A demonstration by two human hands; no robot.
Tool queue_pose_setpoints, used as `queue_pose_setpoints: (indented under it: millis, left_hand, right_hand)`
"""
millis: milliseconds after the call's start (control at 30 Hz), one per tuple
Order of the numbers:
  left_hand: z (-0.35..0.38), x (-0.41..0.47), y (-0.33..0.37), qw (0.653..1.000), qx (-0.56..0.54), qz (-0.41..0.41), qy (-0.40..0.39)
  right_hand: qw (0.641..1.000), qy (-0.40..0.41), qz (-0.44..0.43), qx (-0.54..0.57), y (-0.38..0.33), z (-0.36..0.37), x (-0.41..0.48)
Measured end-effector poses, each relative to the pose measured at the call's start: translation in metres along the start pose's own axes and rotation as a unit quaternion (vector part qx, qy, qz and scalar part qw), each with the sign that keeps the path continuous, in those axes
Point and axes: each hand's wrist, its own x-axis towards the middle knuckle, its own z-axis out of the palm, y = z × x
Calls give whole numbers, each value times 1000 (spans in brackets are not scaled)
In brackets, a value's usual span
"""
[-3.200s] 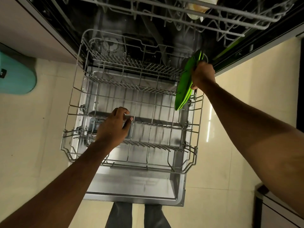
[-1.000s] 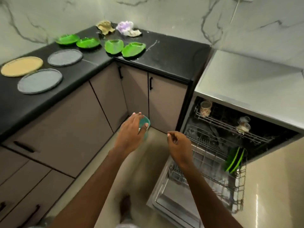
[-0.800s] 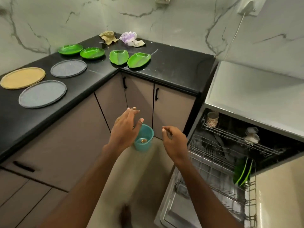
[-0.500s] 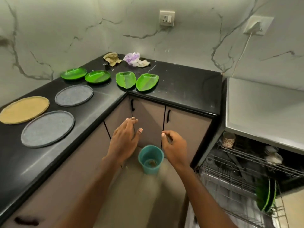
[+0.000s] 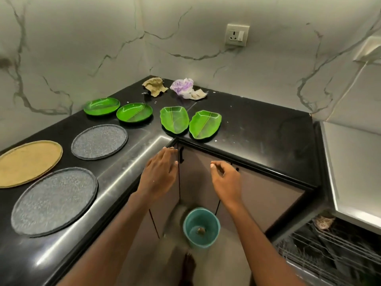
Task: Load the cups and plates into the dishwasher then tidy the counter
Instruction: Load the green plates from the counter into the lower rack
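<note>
Several green plates lie on the black L-shaped counter (image 5: 257, 137): two round ones (image 5: 101, 106) (image 5: 134, 115) and two leaf-shaped ones (image 5: 174, 122) (image 5: 205, 124). My left hand (image 5: 160, 174) hovers with straight fingers near the counter's inner corner, holding nothing. My right hand (image 5: 226, 182) hangs beside it with loosely curled fingers, also empty. Both are below and short of the leaf-shaped plates. The open dishwasher (image 5: 329, 250) shows at the lower right with a patterned cup (image 5: 323, 220) in its upper rack.
Two grey round mats (image 5: 99, 141) (image 5: 54, 201) and a tan mat (image 5: 26, 163) lie on the counter's left run. Crumpled brown paper (image 5: 154, 86) and purple-white wrapper (image 5: 185, 87) sit at the back corner. A teal bin (image 5: 201, 227) stands on the floor below my hands.
I left the green plates in the lower rack, turned from the dishwasher to the counter, and both empty hands rose toward the leaf-shaped plates.
</note>
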Motion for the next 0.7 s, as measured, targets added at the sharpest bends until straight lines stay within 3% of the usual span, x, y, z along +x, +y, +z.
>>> queue_pose_setpoints:
  millis: [400,700]
  left_hand:
    - [76,211,-58,997,54,-18,-59]
    - [132,264,-89,976,144,-22,-159]
  right_hand:
    - [996,-16,80,-44,28,72,199]
    - [972,-73,196,-108,65,103,263]
